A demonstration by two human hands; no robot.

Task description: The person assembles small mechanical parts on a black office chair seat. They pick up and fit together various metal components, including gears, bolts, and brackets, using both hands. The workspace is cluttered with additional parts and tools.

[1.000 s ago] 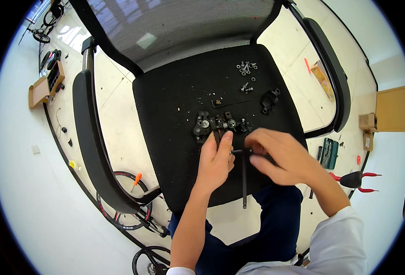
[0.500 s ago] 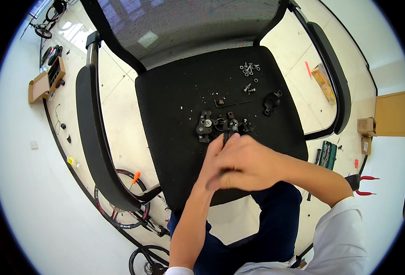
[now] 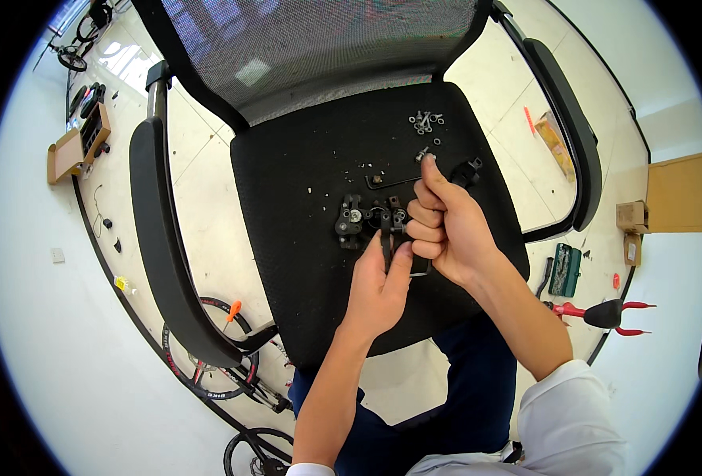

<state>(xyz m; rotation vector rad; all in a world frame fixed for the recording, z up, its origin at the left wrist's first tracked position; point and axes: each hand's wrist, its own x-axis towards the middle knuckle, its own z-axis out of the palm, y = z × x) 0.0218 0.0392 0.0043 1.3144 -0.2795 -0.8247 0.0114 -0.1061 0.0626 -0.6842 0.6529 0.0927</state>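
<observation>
In my left hand point(image 3: 378, 293), a small black bracket-like metal part point(image 3: 386, 232) is pinched between thumb and fingers. My right hand point(image 3: 454, 226) makes a fist with its thumb pointing up, just to the right. Below this fist shows a thin black bent rod point(image 3: 424, 274) like a hex key, running toward my left thumb; its other end is hidden. Just beyond my left fingertips lies a black bicycle brake caliper point(image 3: 352, 222) on the chair seat. Another black clamp-shaped part point(image 3: 467, 171) is partly behind my right hand.
Bolts and washers point(image 3: 425, 121) lie on the black seat point(image 3: 287, 182), with a second hex key point(image 3: 390, 184). Armrests point(image 3: 151, 222) flank it. On the floor are a bicycle wheel point(image 3: 178, 361), an open cardboard box point(image 3: 67, 157) and a green tool case point(image 3: 565, 270).
My right hand has moved from across my left wrist to its right side, turning thumb-up. The bent rod and the part in my left hand now show more clearly.
</observation>
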